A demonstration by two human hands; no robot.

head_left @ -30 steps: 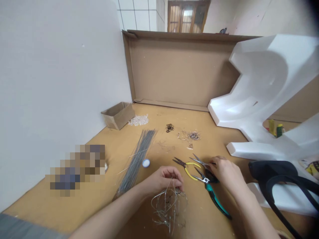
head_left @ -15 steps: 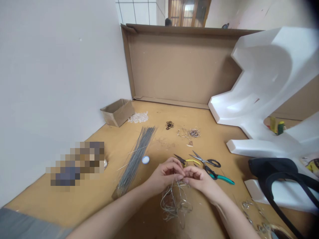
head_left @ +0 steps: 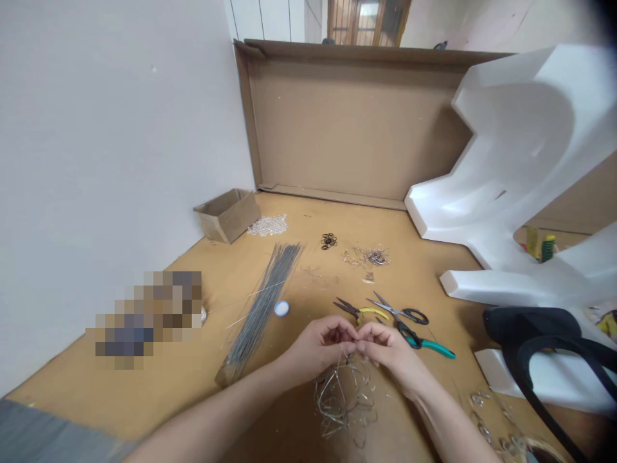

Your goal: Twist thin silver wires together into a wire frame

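Both hands meet over the near middle of the table, fingertips almost touching. My left hand (head_left: 328, 342) pinches the top of a tangled, openwork piece of bent silvery wire (head_left: 343, 402), which hangs below the fingers. My right hand (head_left: 384, 347) is closed in a pinch at the same spot; the exact bit of wire between the fingertips is hidden. Just beyond the hands lie pliers with yellow handles (head_left: 371, 314), scissors with black handles (head_left: 413, 315) and a tool with a teal handle (head_left: 436, 348). A bundle of straight grey wires (head_left: 263, 305) lies left of them.
Near the wire bundle sits a small white-and-blue round lid (head_left: 281, 308). Farther back are a cardboard box (head_left: 231, 218), clear beads (head_left: 270, 225), black rings (head_left: 329, 241) and wire scraps (head_left: 376, 256). White foam packing (head_left: 467, 286) and a black strap-like object (head_left: 527, 328) stand right.
My fingers have shifted slightly at the pinch point, the left fingers curling lower. The wire piece hangs a little lower and farther right. The view has tilted slightly.
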